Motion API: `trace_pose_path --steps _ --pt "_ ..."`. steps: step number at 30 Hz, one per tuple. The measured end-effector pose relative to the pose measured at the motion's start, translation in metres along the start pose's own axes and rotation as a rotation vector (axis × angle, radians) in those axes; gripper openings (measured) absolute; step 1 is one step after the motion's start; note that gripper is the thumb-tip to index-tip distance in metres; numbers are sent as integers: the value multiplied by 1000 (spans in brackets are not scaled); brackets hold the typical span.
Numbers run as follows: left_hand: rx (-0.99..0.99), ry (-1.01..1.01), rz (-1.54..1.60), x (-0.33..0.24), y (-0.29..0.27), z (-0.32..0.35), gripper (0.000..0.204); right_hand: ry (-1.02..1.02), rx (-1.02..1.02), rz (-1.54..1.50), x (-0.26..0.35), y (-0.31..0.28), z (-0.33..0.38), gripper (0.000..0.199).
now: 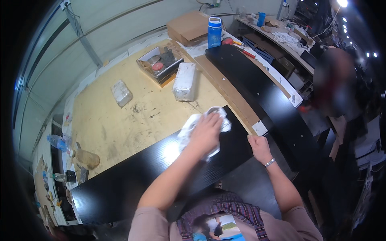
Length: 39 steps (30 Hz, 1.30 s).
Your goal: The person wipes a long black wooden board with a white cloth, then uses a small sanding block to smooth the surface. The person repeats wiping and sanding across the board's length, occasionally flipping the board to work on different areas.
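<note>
A long black wood-grain panel (132,176) lies across the near side of the worktable, and a lamp's glare shines off its middle. My left hand (207,132) presses a crumpled white cloth (187,130) against the panel near its right end. The fingers are bent over the cloth, which bunches out on both sides of them. At the panel's right end, my right hand (261,149) is closed round the edge, with a metal bracelet on the wrist. The undersides of those fingers are hidden.
Two white wrapped blocks (185,82) (121,93) and a tray of odds and ends (160,64) rest on the yellowish tabletop (100,124). Another black panel (257,92) lies along the right. A blue bottle (214,34) and cardboard box (189,27) stand behind. A blurred person (333,84) is at right.
</note>
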State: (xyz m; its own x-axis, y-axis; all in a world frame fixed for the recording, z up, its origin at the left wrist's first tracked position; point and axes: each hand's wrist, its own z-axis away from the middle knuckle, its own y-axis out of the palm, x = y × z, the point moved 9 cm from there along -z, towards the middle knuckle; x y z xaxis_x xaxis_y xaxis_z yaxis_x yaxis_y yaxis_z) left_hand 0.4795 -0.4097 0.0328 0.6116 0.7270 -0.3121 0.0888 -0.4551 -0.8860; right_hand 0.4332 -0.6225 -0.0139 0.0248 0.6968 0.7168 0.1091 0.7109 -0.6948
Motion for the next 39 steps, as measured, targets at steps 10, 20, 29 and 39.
trace_pose_path --steps 10,20,29,39 --pt "-195 -594 -278 122 -127 233 42 -322 -161 23 107 2 -47 20" --pt "-242 -583 -285 114 -132 227 42 -174 287 28 111 91 -130 20" --pt "-237 -600 -277 114 -133 226 41 -70 346 -72 106 90 -133 19" --pt "-242 -594 -275 115 -132 224 41 -31 365 -113 100 93 -135 17"
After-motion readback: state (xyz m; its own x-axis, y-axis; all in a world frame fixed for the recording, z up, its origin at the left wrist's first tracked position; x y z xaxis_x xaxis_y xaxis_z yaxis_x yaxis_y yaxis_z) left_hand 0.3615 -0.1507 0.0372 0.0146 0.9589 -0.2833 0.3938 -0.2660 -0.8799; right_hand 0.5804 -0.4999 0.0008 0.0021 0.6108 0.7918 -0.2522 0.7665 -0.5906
